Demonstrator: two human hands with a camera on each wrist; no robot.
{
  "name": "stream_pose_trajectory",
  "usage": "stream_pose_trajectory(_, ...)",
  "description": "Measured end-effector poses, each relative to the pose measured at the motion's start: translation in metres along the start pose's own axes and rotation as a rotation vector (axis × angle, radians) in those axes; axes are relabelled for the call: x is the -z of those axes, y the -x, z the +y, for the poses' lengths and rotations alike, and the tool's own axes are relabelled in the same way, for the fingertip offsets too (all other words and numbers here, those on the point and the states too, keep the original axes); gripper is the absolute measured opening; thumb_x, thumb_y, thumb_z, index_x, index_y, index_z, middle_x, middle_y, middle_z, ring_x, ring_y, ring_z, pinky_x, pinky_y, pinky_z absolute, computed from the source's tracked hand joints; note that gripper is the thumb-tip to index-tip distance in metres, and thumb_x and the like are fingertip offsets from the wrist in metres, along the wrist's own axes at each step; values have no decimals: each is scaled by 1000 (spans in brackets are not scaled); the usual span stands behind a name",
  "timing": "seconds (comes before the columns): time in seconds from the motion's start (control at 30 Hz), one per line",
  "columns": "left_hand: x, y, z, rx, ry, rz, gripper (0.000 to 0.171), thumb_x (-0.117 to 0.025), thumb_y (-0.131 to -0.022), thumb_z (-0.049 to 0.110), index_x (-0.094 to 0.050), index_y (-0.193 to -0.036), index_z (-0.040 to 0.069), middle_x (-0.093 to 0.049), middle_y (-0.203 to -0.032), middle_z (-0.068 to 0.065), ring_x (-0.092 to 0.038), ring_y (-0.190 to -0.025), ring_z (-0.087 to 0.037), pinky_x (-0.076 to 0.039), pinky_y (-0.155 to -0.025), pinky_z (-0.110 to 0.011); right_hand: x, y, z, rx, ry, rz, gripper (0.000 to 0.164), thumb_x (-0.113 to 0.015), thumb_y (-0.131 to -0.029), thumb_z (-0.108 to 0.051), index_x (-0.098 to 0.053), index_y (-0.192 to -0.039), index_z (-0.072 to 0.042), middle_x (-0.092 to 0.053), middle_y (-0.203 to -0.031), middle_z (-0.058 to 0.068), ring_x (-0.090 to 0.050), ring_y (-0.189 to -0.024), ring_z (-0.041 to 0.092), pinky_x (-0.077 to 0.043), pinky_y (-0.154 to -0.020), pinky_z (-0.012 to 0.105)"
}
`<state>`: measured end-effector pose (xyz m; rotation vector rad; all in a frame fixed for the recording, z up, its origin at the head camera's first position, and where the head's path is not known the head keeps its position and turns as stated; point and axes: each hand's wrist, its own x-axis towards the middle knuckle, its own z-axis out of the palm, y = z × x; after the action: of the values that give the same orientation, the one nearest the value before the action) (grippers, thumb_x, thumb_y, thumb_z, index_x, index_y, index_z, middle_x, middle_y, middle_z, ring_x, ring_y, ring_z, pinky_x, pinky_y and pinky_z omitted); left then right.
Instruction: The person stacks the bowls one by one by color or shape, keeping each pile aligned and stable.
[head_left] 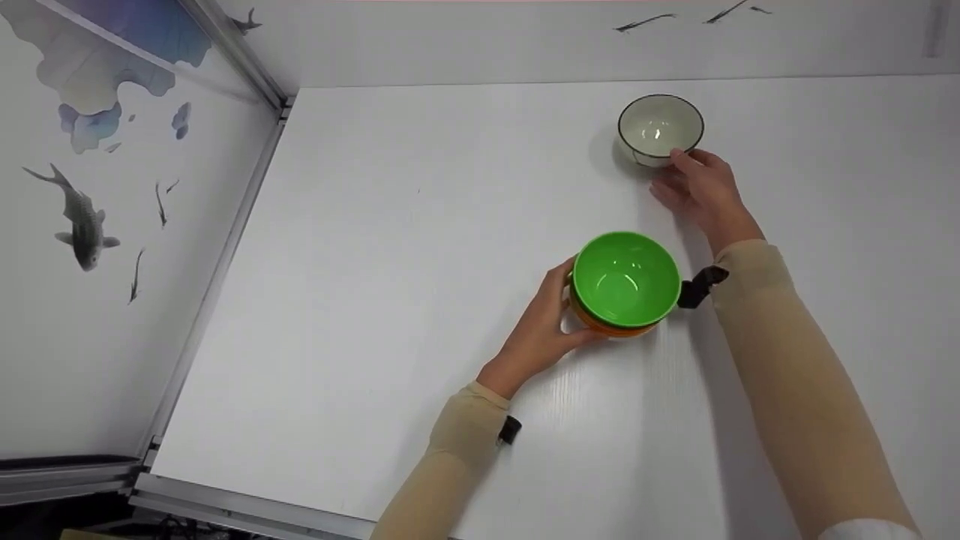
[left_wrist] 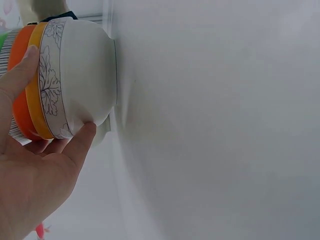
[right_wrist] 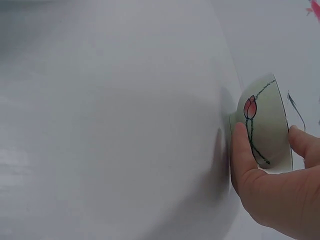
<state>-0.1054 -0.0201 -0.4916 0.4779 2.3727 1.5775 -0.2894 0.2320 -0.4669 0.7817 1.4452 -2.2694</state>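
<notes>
A stack of nested bowls stands near the middle of the table, with a green bowl (head_left: 626, 279) on top. In the left wrist view, striped, orange (left_wrist: 22, 95) and yellow bands show below it, and a white bowl (left_wrist: 85, 75) with a leaf-patterned band is lowest. My left hand (head_left: 534, 330) grips the stack from its left side, fingers and thumb spread round it. Farther back is a pale green bowl (head_left: 660, 124) with a dark rim and a pink bud (right_wrist: 250, 108) painted outside. My right hand (head_left: 705, 191) pinches it, thumb at the rim and a finger low on its side.
The white table (head_left: 375, 262) meets a white back wall (head_left: 465, 41) just behind the pale green bowl. On the left, a metal-framed panel (head_left: 157, 247) painted with fish rises along the table's edge. Small black cameras sit at both wrists.
</notes>
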Motion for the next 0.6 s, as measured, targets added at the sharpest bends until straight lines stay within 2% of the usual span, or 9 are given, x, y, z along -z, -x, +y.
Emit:
stream_pose_trajectory(0.23,-1,-1,0,4,7,1,102,-82,-82,20,-15,-158,20,-28,-162,3,-33,-148,-13,-38,-118,-28,0,-3,-3,-24,-65,-19,80,-65,-97,-18,-18,-160,-28,-52,-124,3,-54,-117,15,-58,-92,24)
stream_pose_trajectory(0.43,-2,-2,-1,12,9,1,103,-83,-82,22,-14,-159,21,-28,-162,3,-33,-148,-12,-38,-118,-28,-1,-5,-6,-42,-65,-10,78,-63,-98,-15,-17,-160,-27,-52,-125,3,-53,-121,13,-54,-99,22)
stream_pose_trajectory(0.6,-2,-3,-1,13,22,0,102,-83,-82,21,-15,-158,20,-28,-161,3,-33,-147,-12,-38,-117,-26,-2,-7,-8,-47,-88,13,76,-62,-97,-9,-21,-159,-26,-53,-119,3,-52,-125,14,-51,-104,22)
